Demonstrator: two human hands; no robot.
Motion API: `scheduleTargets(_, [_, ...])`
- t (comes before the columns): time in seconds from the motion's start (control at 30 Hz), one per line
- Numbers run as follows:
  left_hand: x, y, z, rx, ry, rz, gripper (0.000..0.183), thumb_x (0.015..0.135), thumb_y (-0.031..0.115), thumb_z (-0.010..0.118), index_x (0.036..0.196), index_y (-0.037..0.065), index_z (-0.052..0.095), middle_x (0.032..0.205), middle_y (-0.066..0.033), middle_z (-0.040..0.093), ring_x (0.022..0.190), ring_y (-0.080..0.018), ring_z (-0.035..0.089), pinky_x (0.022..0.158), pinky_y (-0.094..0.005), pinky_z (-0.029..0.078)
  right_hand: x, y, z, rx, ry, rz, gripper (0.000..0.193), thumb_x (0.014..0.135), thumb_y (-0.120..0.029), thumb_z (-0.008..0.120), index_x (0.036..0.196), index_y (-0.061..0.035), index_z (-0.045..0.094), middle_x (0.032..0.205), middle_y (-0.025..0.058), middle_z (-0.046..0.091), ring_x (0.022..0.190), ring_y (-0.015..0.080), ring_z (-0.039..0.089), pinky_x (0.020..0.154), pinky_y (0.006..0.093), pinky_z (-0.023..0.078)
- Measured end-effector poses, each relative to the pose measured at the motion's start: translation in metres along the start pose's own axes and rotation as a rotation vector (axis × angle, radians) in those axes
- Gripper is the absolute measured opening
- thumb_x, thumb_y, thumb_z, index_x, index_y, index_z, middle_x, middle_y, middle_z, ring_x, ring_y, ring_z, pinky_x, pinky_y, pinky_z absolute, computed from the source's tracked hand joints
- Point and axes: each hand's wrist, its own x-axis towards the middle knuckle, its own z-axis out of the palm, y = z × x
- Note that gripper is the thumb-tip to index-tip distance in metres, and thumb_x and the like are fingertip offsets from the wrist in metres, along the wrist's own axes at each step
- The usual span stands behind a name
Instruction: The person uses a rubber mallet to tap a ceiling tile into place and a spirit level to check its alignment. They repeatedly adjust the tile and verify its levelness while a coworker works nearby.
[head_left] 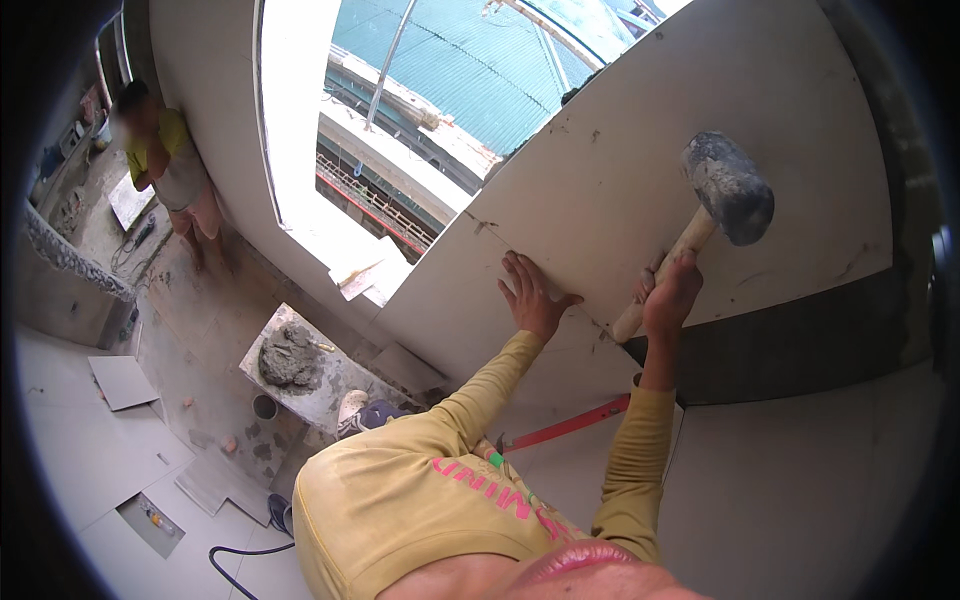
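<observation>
My right hand (672, 292) is wrapped round the wooden handle of a rubber mallet (728, 188). The mallet's dark, cement-smeared head is raised at the upper right, in front of a large pale wall tile (800, 100). Against the tiled wall, near a tile joint, my left hand (532, 300) lies flat with its fingers spread and nothing in it. Dark bare wall (790, 340) shows along one edge of the large tile. Below my hands, a red straight bar (568, 424), perhaps a spirit level, is partly hidden by my right forearm.
A board (258, 338) holding a heap of grey mortar (290, 358) stands left of me. Loose tiles (124, 382) and a black cable (225, 560) lie on the floor. Another person (175, 165) stands by the far-left wall. A window opening (300, 110) is above my left hand.
</observation>
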Motion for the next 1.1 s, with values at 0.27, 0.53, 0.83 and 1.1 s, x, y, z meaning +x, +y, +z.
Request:
scheduleTargets(0.27, [0.001, 0.000, -0.002, 0.024, 0.005, 0.007, 0.142, 0.068, 0.070, 0.077, 0.155, -0.010, -0.002, 0.164, -0.0304, -0.002, 0.154, -0.0408, -0.006, 0.119, -0.0642, 0.005, -0.004, 0.026, 0.005, -0.289, 0.359, -0.608, 0.062, 0.099, -0.066, 0.043, 0.092, -0.0046, 0.045, 0.073, 0.0075, 0.050, 0.049, 0.0134, 0.043, 0.043, 0.0295, 0.035])
scheduleTargets(0.53, [-0.003, 0.000, -0.004, 0.041, 0.010, -0.012, 0.143, 0.067, 0.069, 0.079, 0.156, -0.007, -0.003, 0.165, -0.0282, -0.003, 0.155, -0.0388, -0.007, 0.118, -0.0657, 0.007, -0.008, 0.019, 0.007, 0.122, -0.036, -0.225, 0.060, 0.100, -0.064, 0.043, 0.087, -0.0053, 0.044, 0.073, 0.0068, 0.047, 0.047, 0.0131, 0.041, 0.042, 0.0275, 0.034])
scheduleTargets(0.83, [-0.003, 0.003, -0.005, 0.021, 0.015, -0.034, 0.145, 0.065, 0.069, 0.080, 0.157, -0.006, -0.002, 0.166, -0.0261, -0.003, 0.155, -0.0399, -0.005, 0.118, -0.0664, 0.008, -0.005, 0.024, 0.008, 0.135, -0.035, -0.451, 0.055, 0.103, -0.059, 0.042, 0.090, -0.0053, 0.042, 0.073, 0.0075, 0.045, 0.049, 0.0151, 0.043, 0.043, 0.0286, 0.036])
scheduleTargets(1.1, [-0.007, 0.000, 0.002, -0.010, 0.050, -0.028, 0.140, 0.066, 0.063, 0.083, 0.157, -0.006, 0.002, 0.166, -0.0251, -0.004, 0.154, -0.0409, -0.005, 0.117, -0.0683, 0.007, -0.040, 0.038, -0.008, 0.260, 0.025, 0.171, 0.055, 0.104, -0.058, 0.038, 0.086, -0.0058, 0.042, 0.067, 0.0057, 0.042, 0.045, 0.0157, 0.040, 0.044, 0.0305, 0.036])
